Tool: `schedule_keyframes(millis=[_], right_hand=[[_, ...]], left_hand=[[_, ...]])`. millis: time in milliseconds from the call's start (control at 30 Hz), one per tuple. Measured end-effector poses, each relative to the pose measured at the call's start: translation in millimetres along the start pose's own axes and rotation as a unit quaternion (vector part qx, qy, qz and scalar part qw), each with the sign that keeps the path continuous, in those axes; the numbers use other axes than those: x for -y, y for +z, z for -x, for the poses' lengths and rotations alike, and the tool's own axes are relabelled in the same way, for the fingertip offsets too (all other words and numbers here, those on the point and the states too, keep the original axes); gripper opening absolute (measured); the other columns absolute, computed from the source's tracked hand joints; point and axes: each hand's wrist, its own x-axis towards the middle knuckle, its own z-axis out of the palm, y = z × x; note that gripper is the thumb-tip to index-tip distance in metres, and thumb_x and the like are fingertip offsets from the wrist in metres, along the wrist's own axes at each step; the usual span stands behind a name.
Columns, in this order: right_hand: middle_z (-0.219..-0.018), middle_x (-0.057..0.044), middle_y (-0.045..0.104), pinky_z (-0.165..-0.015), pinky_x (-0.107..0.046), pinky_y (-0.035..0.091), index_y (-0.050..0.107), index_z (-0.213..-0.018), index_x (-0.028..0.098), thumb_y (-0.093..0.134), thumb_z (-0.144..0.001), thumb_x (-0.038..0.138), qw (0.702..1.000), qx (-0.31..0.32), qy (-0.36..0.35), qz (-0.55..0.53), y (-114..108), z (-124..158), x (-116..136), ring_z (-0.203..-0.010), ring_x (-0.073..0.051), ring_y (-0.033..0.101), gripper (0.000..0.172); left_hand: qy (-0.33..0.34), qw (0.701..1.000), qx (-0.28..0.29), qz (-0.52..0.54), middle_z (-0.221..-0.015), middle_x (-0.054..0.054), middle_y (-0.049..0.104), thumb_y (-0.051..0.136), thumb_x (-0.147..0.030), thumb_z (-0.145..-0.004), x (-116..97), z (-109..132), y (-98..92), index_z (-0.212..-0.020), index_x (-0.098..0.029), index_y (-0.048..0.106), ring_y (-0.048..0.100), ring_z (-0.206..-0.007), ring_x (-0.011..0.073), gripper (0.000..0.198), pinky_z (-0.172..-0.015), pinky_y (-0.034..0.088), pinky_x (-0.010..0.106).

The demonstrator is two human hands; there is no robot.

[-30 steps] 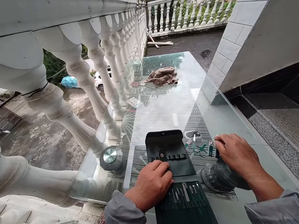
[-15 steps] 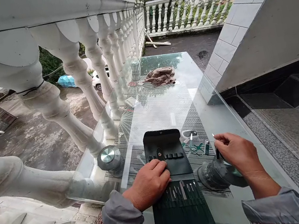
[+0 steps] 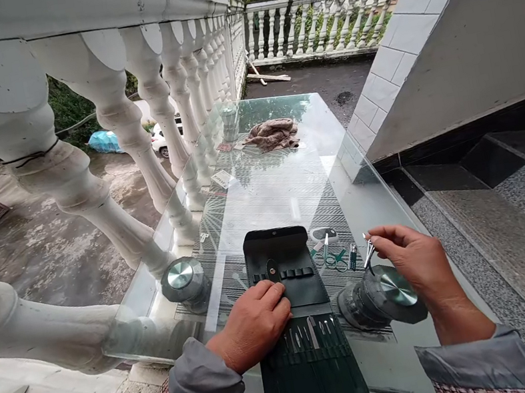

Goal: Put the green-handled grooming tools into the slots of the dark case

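Note:
My left hand [image 3: 254, 323] lies over the left side of an unfolded dark green manicure case [image 3: 316, 383], its fingers resting flat near the fold and the snap strap [image 3: 272, 270]. Several slim metal tools [image 3: 312, 333] sit in loops in the case's lower half; its upper loops hold none. My right hand [image 3: 414, 264] pinches small silver nippers [image 3: 368, 251] above the glass, to the right of the case. Between the nippers and the case lie a nail clipper [image 3: 352, 257] and green-handled scissors [image 3: 337, 260], with a dark oval item [image 3: 324, 233] behind them.
The glass table [image 3: 290, 178] has round metal-capped supports, one at left [image 3: 184, 278] and one under my right hand [image 3: 396, 288]. A crumpled brown cloth [image 3: 272, 134] lies at the far end. A white balustrade [image 3: 114, 134] runs along the left; stone steps [image 3: 513, 233] are at right.
The nippers in my right hand now show more fully, tilted beside the nail clipper. My left hand stays on the case. The whole view has shifted slightly.

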Motion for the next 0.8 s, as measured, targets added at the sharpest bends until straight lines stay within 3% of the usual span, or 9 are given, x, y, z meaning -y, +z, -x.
schedule_keyframes(millis=[100,200,467,600,800], right_hand=[[-0.075,-0.005,0.067,-0.059,-0.027,0.048,0.067,-0.08,0.014,0.067,-0.061,0.038,0.995,0.01,0.009,-0.101,6,7,10,-0.063,-0.014,0.058,0.03],[-0.073,-0.005,0.067,-0.057,-0.027,0.048,0.067,-0.081,0.014,0.068,-0.063,0.038,0.99,0.047,-0.014,-0.131,25,19,23,-0.062,-0.014,0.057,0.03],[-0.073,-0.003,0.068,-0.065,-0.029,0.046,0.067,-0.077,0.018,0.058,-0.071,0.036,0.991,0.069,-0.111,-0.025,78,40,49,-0.066,-0.016,0.06,0.021],[-0.071,-0.003,0.068,-0.065,-0.028,0.045,0.067,-0.076,0.019,0.056,-0.072,0.034,0.988,0.062,-0.139,0.013,91,36,49,-0.064,-0.016,0.06,0.02],[-0.073,-0.003,0.069,-0.065,-0.029,0.044,0.068,-0.076,0.02,0.052,-0.074,0.033,0.975,0.11,-0.18,0.064,100,28,43,-0.066,-0.016,0.06,0.021]], left_hand=[[-0.002,1.0,0.007,0.003,-0.095,0.01,0.057,0.039,-0.02,-0.094,0,0,-0.3,-0.085,-0.013,0.055,0.053,-0.09,0.0199,0.02,-0.078,0.05,0.034],[-0.004,1.0,0.014,0.005,-0.094,0.009,0.056,0.039,-0.021,-0.094,-1,-1,-1.1,-0.084,-0.013,0.055,0.053,-0.089,0.0192,0.02,-0.077,0.05,0.033],[-0.004,1.0,0.027,0.0,-0.09,0.008,0.055,0.041,-0.021,-0.092,0,-1,-2.3,-0.082,-0.013,0.055,0.052,-0.086,0.0186,0.019,-0.077,0.05,0.033],[0.0,0.999,0.032,-0.004,-0.089,0.008,0.055,0.041,-0.02,-0.092,1,-1,-1.1,-0.08,-0.013,0.054,0.052,-0.084,0.0191,0.019,-0.075,0.05,0.033],[0.0,0.999,0.036,-0.008,-0.088,0.008,0.054,0.04,-0.019,-0.092,0,-1,-0.6,-0.077,-0.014,0.053,0.05,-0.081,0.0183,0.02,-0.074,0.049,0.032]])
